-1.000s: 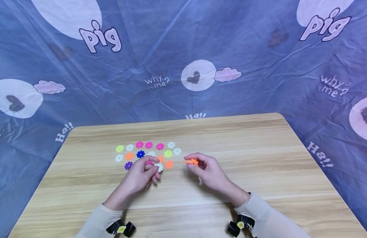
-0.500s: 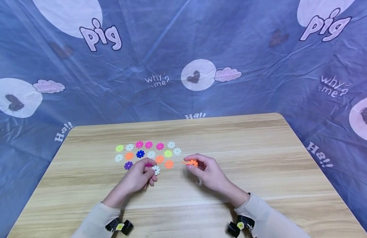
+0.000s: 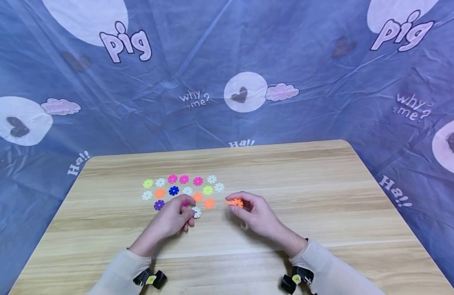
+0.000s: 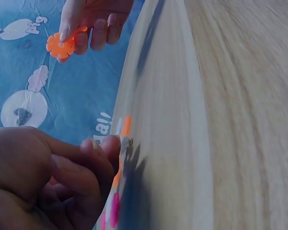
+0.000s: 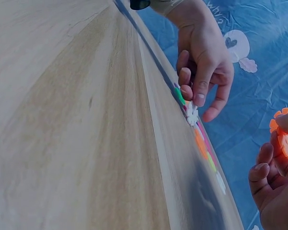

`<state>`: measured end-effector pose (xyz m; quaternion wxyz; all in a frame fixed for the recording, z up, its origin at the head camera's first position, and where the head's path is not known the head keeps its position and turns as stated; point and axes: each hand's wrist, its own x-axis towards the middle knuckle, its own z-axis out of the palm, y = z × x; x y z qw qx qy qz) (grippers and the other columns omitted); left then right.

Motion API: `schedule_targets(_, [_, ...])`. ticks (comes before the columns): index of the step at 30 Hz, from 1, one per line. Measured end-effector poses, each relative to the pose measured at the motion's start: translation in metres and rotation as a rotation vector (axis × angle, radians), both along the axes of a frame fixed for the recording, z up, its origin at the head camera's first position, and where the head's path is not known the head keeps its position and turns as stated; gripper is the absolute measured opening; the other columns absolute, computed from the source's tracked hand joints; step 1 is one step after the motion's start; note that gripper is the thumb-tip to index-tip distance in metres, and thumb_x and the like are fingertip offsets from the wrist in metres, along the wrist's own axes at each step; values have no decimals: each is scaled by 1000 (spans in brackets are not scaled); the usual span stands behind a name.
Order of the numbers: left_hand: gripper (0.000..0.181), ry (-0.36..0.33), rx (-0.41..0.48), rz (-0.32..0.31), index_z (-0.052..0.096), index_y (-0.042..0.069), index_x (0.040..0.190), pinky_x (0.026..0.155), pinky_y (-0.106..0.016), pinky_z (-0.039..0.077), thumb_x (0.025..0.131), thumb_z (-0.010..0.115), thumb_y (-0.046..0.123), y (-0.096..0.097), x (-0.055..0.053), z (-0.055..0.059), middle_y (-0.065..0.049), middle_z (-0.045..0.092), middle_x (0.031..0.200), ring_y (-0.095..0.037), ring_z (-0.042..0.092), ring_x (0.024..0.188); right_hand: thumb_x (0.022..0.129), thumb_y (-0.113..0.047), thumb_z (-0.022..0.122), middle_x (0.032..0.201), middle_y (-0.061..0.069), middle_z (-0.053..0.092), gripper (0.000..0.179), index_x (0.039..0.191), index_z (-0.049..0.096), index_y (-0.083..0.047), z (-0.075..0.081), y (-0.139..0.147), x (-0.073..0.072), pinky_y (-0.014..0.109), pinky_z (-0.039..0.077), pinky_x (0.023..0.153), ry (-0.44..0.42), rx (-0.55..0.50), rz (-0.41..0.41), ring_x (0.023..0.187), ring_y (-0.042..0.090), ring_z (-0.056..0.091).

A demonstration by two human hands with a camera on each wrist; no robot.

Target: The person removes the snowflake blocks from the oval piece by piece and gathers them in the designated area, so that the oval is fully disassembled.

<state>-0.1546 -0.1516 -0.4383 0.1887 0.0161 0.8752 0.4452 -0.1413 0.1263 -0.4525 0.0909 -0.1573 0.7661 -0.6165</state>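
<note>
My left hand (image 3: 177, 214) is held over the near side of the loose discs, its thumb and fingers pinching a white notched snowflake disc (image 3: 197, 212). In the right wrist view that white disc (image 5: 192, 115) hangs at the tip of the left thumb, tilted. My right hand (image 3: 258, 211) is to the right of it, pinching orange snowflake discs (image 3: 237, 203). One orange disc faces the camera and another is seen edge-on; they look joined. In the left wrist view the orange disc (image 4: 61, 46) sticks out under the right thumb.
Several loose snowflake discs lie flat in rough rows on the wooden table (image 3: 304, 172), among them a dark blue disc (image 3: 174, 191), a purple disc (image 3: 159, 205) and a yellow-green disc (image 3: 208, 190). A pink disc is partly covered by the left hand. A printed blue cloth (image 3: 153, 102) hangs behind.
My left hand drew slightly left and toward me with the white disc, then shifted back a little to the right. The right hand, with the orange discs, drifted only slightly left.
</note>
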Motion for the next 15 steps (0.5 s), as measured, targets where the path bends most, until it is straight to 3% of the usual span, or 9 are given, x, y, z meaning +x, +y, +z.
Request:
schedule_targets(4, [26, 81, -95, -5, 64, 3, 132, 50, -27, 48, 106, 65, 6, 1, 2, 4, -2, 69, 71, -17, 61, 57, 102, -7, 71, 98, 10, 66, 30, 131, 71, 1, 2, -2, 0, 23, 52, 58, 5, -14, 10, 72, 10, 58])
schedule_targets(6, [24, 115, -93, -7, 66, 5, 130, 50, -26, 43, 107, 65, 9, 2, 3, 6, -1, 69, 72, -16, 57, 56, 102, -7, 71, 98, 11, 66, 30, 131, 71, 2, 2, -3, 0, 23, 52, 58, 7, -17, 14, 72, 10, 58])
schedule_targets(9, [22, 152, 7, -32, 68, 5, 128, 50, -25, 42, 107, 66, 11, 5, 5, 9, -4, 72, 78, -16, 57, 58, 102, -8, 71, 97, 10, 66, 30, 131, 71, 1, 2, -4, 0, 23, 52, 59, 8, -14, 17, 72, 9, 58])
schedule_targets(12, [21, 199, 136, -78, 71, 4, 124, 52, -25, 49, 105, 69, 12, 9, 8, 13, -12, 74, 86, -14, 60, 63, 102, -9, 72, 97, 10, 67, 30, 131, 71, 0, 2, -5, -1, 23, 53, 59, 10, -8, 17, 72, 9, 58])
schedule_targets(15, [18, 278, 183, -133, 74, 4, 119, 59, -25, 54, 104, 71, 14, 15, 10, 16, -13, 75, 91, -11, 63, 69, 102, -9, 72, 98, 10, 67, 31, 132, 71, 0, 2, -6, -1, 23, 53, 59, 18, -5, 21, 72, 9, 59])
